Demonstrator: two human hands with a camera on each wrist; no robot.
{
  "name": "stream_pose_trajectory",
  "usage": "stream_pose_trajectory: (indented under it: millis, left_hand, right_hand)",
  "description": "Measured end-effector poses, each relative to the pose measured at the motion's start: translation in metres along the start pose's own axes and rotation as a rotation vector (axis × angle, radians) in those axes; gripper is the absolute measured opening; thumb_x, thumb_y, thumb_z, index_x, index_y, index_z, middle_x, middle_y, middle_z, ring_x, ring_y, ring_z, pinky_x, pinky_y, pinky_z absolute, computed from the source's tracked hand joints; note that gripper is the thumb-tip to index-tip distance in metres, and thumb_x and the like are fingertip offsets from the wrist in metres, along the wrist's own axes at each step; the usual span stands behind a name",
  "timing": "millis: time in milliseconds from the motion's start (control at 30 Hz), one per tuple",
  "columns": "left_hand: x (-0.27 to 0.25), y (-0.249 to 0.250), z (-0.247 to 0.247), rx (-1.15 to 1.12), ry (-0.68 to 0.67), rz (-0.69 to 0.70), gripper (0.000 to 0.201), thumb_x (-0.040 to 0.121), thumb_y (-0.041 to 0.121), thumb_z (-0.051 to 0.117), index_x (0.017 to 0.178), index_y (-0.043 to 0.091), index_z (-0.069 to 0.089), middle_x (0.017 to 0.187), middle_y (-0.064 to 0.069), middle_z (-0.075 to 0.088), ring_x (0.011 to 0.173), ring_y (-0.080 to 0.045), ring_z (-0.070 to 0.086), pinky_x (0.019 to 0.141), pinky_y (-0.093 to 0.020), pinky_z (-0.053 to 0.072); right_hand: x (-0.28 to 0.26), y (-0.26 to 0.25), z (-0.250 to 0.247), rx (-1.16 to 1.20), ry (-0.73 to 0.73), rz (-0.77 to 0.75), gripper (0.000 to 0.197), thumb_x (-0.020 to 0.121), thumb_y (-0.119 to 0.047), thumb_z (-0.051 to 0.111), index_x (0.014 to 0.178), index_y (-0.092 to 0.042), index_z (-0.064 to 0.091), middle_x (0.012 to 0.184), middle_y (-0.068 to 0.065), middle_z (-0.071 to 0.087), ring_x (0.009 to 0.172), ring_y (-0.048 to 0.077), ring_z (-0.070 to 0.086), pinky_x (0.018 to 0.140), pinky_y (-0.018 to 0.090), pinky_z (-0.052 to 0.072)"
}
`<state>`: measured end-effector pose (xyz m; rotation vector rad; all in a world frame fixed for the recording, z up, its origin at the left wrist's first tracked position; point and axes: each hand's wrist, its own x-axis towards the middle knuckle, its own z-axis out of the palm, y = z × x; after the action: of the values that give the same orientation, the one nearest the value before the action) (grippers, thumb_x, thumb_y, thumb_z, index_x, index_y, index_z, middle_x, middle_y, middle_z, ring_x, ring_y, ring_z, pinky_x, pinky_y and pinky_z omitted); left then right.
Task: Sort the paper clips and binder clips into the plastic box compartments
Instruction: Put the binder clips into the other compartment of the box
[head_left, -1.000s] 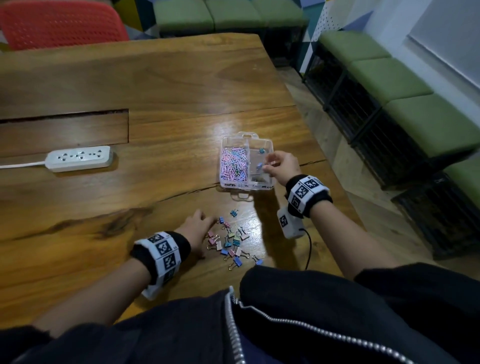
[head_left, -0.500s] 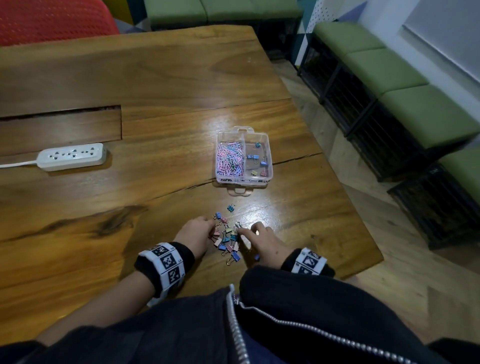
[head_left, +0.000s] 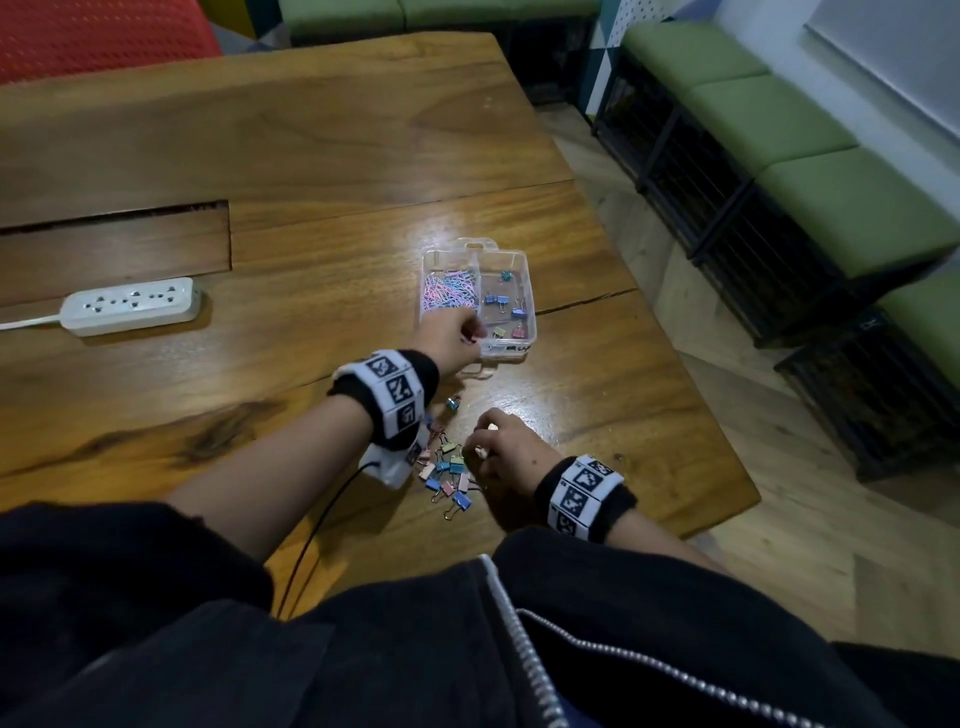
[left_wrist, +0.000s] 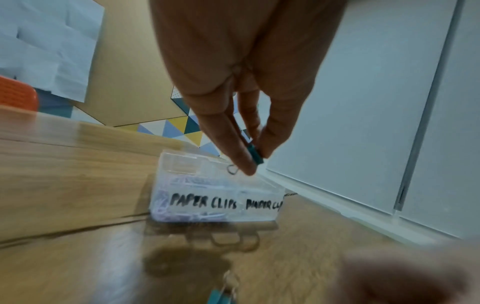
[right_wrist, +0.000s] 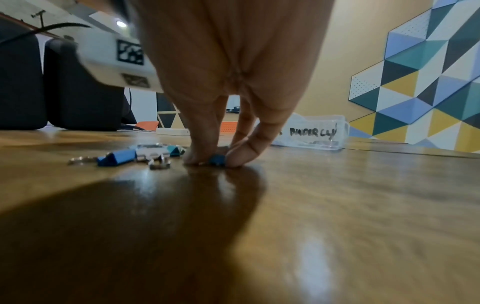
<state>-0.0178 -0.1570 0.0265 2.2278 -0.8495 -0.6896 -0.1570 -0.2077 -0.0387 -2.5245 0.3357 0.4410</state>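
The grip of the left hand (left_wrist: 233, 86) is a pinch: thumb and forefinger point downward and hold a teal binder clip (left_wrist: 255, 155) between their tips. The clip hangs with its coloured body between the fingertips and one wire handle sticking out toward the box. This hand is raised above the near edge of the plastic box (head_left: 522, 270), about at the wall between the two compartments; the forearm reaches forward across the table (head_left: 311, 156).

The grip of the right hand (right_wrist: 233, 67) is also a pinch. Its fingers stand almost upright, the tips pressed down on the table, and they close around a small blue binder clip (right_wrist: 217, 159) that still lies on the wood. In the head view this hand is at the right side of the loose pile of binder clips (head_left: 447, 475), near the person's body.

The box lies with its long side running away from the person. The left compartment holds pink and blue paper clips (head_left: 449, 288); the right one holds several binder clips (head_left: 506, 309). Its near wall carries handwritten labels, "PAPER CLIPS" at left. One more clip (head_left: 453, 401) lies alone between the pile and the box.

A white power strip (head_left: 130, 305) rests far at the left.
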Motion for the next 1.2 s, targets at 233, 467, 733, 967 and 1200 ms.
stream_pose_trajectory:
  millis: [233,467,733,967,1200]
  left_hand:
    - [0.035,0.007,0.006,-0.275,-0.091,-0.034,0.037,0.082,-0.012,0.05,0.115,0.003,0.055,0.118,-0.012,0.056,0.105,-0.017,0.053,0.073,-0.018,0.049]
    - [0.001,-0.032,-0.006,0.053,-0.176,0.046,0.024,0.083,-0.003,0.056,0.104,0.009,0.059,0.112,-0.007,0.059,0.089,-0.013,0.058,0.063,-0.013,0.049]
    - [-0.025,-0.058,0.009,0.886,-0.57,0.261,0.088,0.08,0.0,0.059,0.146,0.033,0.01,0.157,0.005,0.004,0.139,-0.027,0.016,0.105,-0.039,0.04]
    - [-0.038,-0.073,0.01,0.76,-0.359,0.266,0.044,0.089,0.017,0.052,0.132,0.025,0.046,0.135,-0.003,0.043,0.117,-0.021,0.043,0.099,-0.033,0.042]
    - [-0.047,-0.077,0.004,0.647,-0.303,0.157,0.027,0.091,0.023,0.051,0.115,0.015,0.058,0.117,-0.008,0.051,0.102,-0.023,0.054,0.09,-0.033,0.048]
  right_hand:
    - [-0.013,0.016,-0.009,0.059,0.103,0.069,0.021,0.088,-0.012,0.053,0.105,-0.007,0.063,0.114,0.009,0.055,0.104,0.021,0.051,0.09,0.024,0.043]
    - [-0.003,0.026,-0.05,0.646,0.185,0.297,0.019,0.079,-0.004,0.063,0.076,-0.021,0.059,0.081,-0.007,0.058,0.082,0.013,0.058,0.062,0.016,0.045]
    - [0.04,-0.007,-0.106,0.514,0.562,0.201,0.02,0.085,-0.014,0.058,0.102,-0.005,0.06,0.11,0.005,0.055,0.093,0.013,0.052,0.075,0.017,0.045]
    - [0.009,-0.018,-0.027,0.344,0.19,0.08,0.014,0.08,-0.007,0.061,0.093,-0.01,0.057,0.099,-0.001,0.047,0.083,0.009,0.047,0.065,0.011,0.041]
    - [0.002,-0.01,0.006,0.007,-0.018,-0.116,0.046,0.082,-0.022,0.062,0.126,-0.023,0.052,0.131,0.004,0.045,0.118,0.022,0.038,0.103,0.035,0.033]
